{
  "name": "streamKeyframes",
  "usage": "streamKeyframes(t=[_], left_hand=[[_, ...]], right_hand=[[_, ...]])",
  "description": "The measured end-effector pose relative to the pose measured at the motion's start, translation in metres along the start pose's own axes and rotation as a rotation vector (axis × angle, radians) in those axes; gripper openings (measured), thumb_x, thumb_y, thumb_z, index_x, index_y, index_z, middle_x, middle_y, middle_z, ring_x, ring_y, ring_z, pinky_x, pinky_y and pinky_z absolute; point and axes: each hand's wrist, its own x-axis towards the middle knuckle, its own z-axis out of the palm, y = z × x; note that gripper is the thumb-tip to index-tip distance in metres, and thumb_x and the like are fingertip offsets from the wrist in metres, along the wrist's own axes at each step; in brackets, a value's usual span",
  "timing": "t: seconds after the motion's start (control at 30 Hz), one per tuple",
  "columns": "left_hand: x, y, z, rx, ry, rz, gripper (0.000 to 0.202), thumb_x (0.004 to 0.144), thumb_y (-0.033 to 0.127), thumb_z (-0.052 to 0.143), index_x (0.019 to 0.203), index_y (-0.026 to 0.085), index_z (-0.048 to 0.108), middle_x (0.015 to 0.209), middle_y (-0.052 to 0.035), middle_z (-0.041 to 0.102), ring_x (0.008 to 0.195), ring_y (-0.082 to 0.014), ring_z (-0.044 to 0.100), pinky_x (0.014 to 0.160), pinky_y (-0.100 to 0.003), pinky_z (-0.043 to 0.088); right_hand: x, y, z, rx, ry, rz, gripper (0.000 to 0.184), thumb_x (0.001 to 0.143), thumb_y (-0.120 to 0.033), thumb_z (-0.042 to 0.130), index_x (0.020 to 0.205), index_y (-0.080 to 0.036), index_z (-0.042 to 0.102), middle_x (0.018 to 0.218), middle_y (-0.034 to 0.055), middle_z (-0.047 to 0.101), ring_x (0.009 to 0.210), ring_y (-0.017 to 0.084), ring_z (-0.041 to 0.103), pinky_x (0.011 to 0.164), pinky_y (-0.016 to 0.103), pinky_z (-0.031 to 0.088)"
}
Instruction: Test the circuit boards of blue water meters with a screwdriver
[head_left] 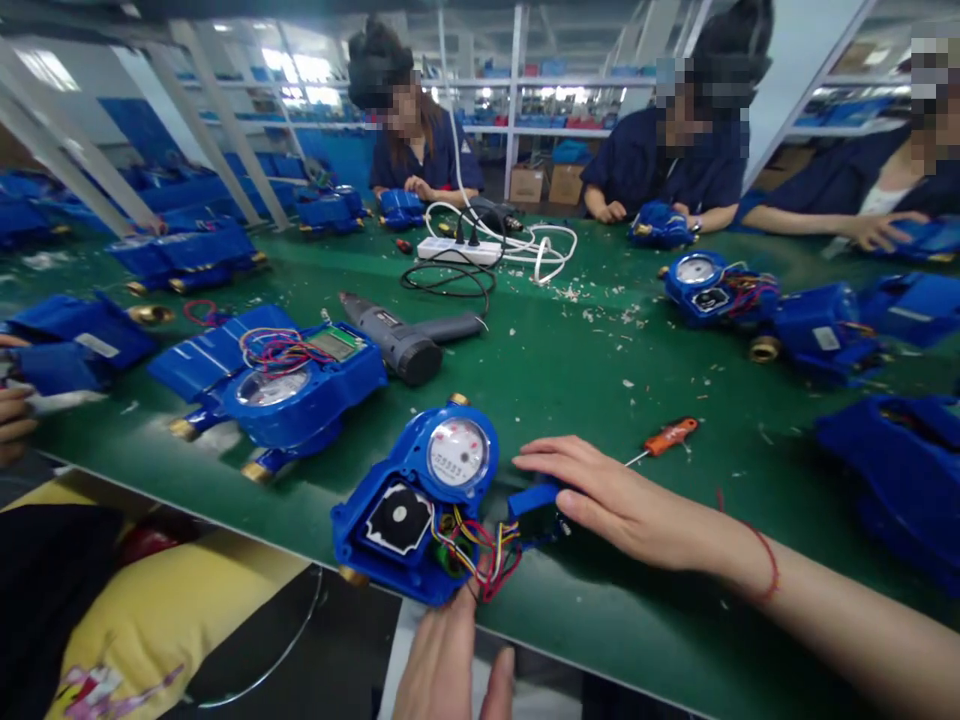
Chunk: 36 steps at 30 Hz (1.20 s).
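Note:
A blue water meter lies near the table's front edge, its round dial facing up and its lower housing exposed. Coloured wires run from it to a small blue cover on the right. My left hand reaches up from below, fingers stretched to the meter's lower edge by the wires, thumb standing apart. Around the cover is my right hand, fingers extended behind and thumb in front; part of the cover is hidden. Just beyond that hand lies an orange-handled screwdriver.
A grey heat gun lies behind another blue meter. A white power strip with tangled cords sits farther back. More blue meters stand at right. Co-workers sit opposite; another person's hand shows at left.

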Motion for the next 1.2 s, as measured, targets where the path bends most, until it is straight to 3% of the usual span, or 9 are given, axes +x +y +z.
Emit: streamKeyframes(t=[0.17, 0.33, 0.4, 0.5, 0.67, 0.77, 0.9, 1.07, 1.2], left_hand=[[0.022, 0.013, 0.0, 0.068, -0.073, 0.071, 0.082, 0.092, 0.028, 0.051, 0.155, 0.021, 0.0, 0.143, -0.0194, 0.053, 0.13, -0.0329, 0.053, 0.098, -0.045, 0.055], [0.058, 0.041, -0.002, -0.264, -0.046, -0.241, 0.098, 0.076, 0.032, 0.065, 0.154, 0.022, 0.007, 0.144, -0.0188, 0.05, 0.139, -0.0403, 0.04, 0.111, -0.064, 0.035], [0.072, 0.05, -0.004, -0.43, -0.055, -0.36, 0.101, 0.069, 0.033, 0.071, 0.152, 0.021, 0.015, 0.139, -0.0176, 0.054, 0.136, -0.0413, 0.042, 0.113, -0.065, 0.029], [0.085, 0.058, -0.006, -0.569, -0.005, -0.442, 0.1, 0.062, 0.03, 0.074, 0.147, 0.022, 0.023, 0.131, -0.0151, 0.055, 0.127, -0.0397, 0.05, 0.112, -0.062, 0.031], [0.09, 0.058, -0.003, -0.595, 0.039, -0.488, 0.096, 0.058, 0.031, 0.077, 0.142, 0.021, 0.029, 0.118, -0.0129, 0.056, 0.107, -0.0346, 0.059, 0.104, -0.06, 0.039], [0.087, 0.055, 0.001, -0.596, 0.06, -0.467, 0.098, 0.056, 0.033, 0.082, 0.139, 0.023, 0.031, 0.115, -0.0105, 0.054, 0.105, -0.0323, 0.059, 0.099, -0.055, 0.045], [0.082, 0.051, 0.005, -0.651, 0.054, -0.441, 0.106, 0.051, 0.047, 0.088, 0.137, 0.024, 0.03, 0.108, -0.0082, 0.053, 0.103, -0.0323, 0.059, 0.095, -0.052, 0.047], [0.081, 0.05, 0.005, -0.648, 0.101, -0.372, 0.099, 0.052, 0.059, 0.086, 0.13, 0.026, 0.034, 0.111, -0.0072, 0.051, 0.099, -0.0289, 0.059, 0.09, -0.047, 0.049], [0.081, 0.052, 0.003, -0.601, 0.137, -0.275, 0.08, 0.061, 0.051, 0.084, 0.123, 0.03, 0.038, 0.106, -0.002, 0.05, 0.091, -0.0223, 0.059, 0.083, -0.039, 0.052]], right_hand=[[0.006, 0.008, -0.002, 0.133, -0.101, -0.093, 0.049, 0.104, -0.048, 0.032, 0.137, -0.014, 0.048, 0.133, 0.0118, 0.049, 0.125, 0.017, 0.045, 0.109, 0.034, 0.034], [0.015, 0.017, 0.012, 0.225, -0.026, -0.068, 0.058, 0.104, -0.055, 0.021, 0.116, -0.012, 0.059, 0.106, 0.008, 0.063, 0.096, 0.016, 0.06, 0.086, 0.029, 0.05], [0.018, 0.016, 0.02, 0.207, 0.004, -0.03, 0.058, 0.106, -0.051, 0.017, 0.112, -0.013, 0.06, 0.098, 0.0062, 0.066, 0.088, 0.015, 0.063, 0.077, 0.027, 0.053], [0.014, 0.017, 0.015, 0.077, 0.126, 0.051, 0.053, 0.105, -0.047, 0.022, 0.108, -0.014, 0.064, 0.103, 0.0079, 0.065, 0.094, 0.016, 0.062, 0.084, 0.029, 0.052], [-0.04, 0.058, -0.029, -0.336, 0.326, 0.301, 0.034, 0.093, -0.026, 0.037, 0.11, -0.013, 0.064, 0.117, 0.0149, 0.059, 0.11, 0.028, 0.056, 0.099, 0.05, 0.043], [-0.082, 0.092, -0.042, -0.615, 0.369, 0.469, 0.048, 0.083, -0.016, 0.037, 0.125, -0.004, 0.055, 0.13, 0.0275, 0.047, 0.119, 0.046, 0.045, 0.092, 0.073, 0.031], [-0.108, 0.106, -0.039, -0.757, 0.228, 0.45, 0.045, 0.092, -0.016, 0.026, 0.123, -0.013, 0.057, 0.113, 0.0182, 0.057, 0.097, 0.033, 0.056, 0.089, 0.057, 0.04], [-0.1, 0.088, -0.03, -0.796, 0.109, 0.356, 0.054, 0.095, -0.06, 0.036, 0.113, -0.015, 0.06, 0.101, 0.0144, 0.058, 0.089, 0.032, 0.054, 0.079, 0.048, 0.043], [-0.088, 0.071, -0.022, -0.723, 0.097, 0.314, 0.042, 0.101, -0.045, 0.029, 0.108, -0.017, 0.059, 0.089, 0.0094, 0.059, 0.077, 0.024, 0.056, 0.069, 0.038, 0.046]])
